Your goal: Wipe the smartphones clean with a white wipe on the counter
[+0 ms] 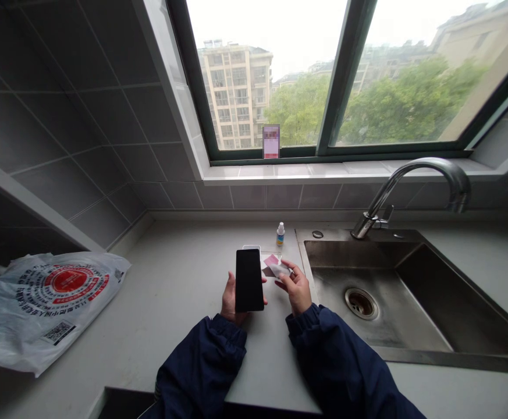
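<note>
Head view, left fingers (228,286) gripping black phone (249,280), right fingers (297,272) pinching pale sheet (279,270)

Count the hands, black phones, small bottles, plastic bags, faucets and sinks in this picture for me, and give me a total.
Hands (left hand, right hand): 2
Black phone: 1
Small bottle: 1
Plastic bag: 1
Faucet: 1
Sink: 1
Total: 7

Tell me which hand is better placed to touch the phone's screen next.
Likely the right hand: it pinches a thin pale piece close beside the phone, with only short reach needed. The left hand is taken up gripping the phone.
</note>
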`<state>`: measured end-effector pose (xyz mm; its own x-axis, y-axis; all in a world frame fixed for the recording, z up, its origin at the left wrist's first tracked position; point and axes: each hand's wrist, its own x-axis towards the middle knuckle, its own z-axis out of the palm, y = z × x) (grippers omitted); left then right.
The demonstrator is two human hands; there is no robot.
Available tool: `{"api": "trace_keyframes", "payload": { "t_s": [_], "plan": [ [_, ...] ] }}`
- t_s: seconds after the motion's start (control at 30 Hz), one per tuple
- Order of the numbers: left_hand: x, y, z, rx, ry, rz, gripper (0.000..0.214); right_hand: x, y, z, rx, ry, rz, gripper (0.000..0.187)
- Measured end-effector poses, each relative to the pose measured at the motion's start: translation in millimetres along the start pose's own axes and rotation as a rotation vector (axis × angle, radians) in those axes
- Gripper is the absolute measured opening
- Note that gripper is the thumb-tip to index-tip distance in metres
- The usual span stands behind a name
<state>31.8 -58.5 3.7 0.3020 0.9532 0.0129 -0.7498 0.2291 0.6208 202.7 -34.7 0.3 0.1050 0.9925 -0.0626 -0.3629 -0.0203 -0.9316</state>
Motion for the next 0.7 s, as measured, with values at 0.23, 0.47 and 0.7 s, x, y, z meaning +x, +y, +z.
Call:
{"api": "trace_keyframes", "payload": {
  "t_s": [0.23,0.47,0.7],
  "plan": [
    [-0.7,-1.0,3.0,0.032,0.005,-0.008,0.069,-0.1,-2.0,2.3,0.008,-0.034,-0.01,0.051],
    [-1.1,0.6,5.7,0.054,0.073,0.049,0.066,-1.7,-4.7,2.2,-0.029,-0.043,-0.01,0.044],
    [-2.4,-0.2,6.3,0.039,0.06,-0.013,0.069,0.6,-0.7,1.9,-0.038,-0.061,-0.015,0.048]
  ]
}}
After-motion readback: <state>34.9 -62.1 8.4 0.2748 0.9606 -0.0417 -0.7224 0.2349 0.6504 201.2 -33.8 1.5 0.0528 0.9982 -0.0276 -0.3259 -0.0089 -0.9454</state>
